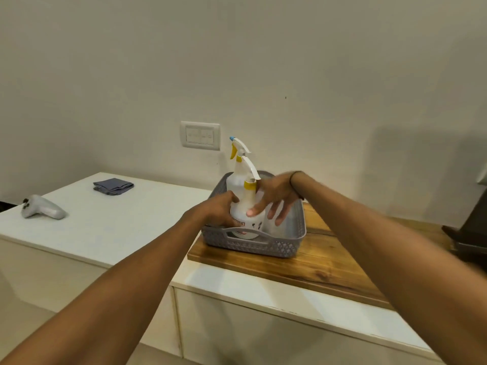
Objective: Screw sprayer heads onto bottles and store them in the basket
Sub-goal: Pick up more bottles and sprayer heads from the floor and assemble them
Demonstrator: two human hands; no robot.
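Two hands' fingers (pixel 259 206) flank the near bottle (pixel 246 214) (upright in the basket (pixel 253 245)).

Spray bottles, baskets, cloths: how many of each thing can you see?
Spray bottles: 2, near bottle, far bottle
Basket: 1
Folded cloth: 1
Controller: 1
Wooden board: 1
Total: 6

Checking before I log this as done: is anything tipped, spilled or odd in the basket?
Nothing stands out. Both bottles stand upright in the basket, sprayer heads on; the left hand grips the nearer one, the right hand touches it. No spill visible.
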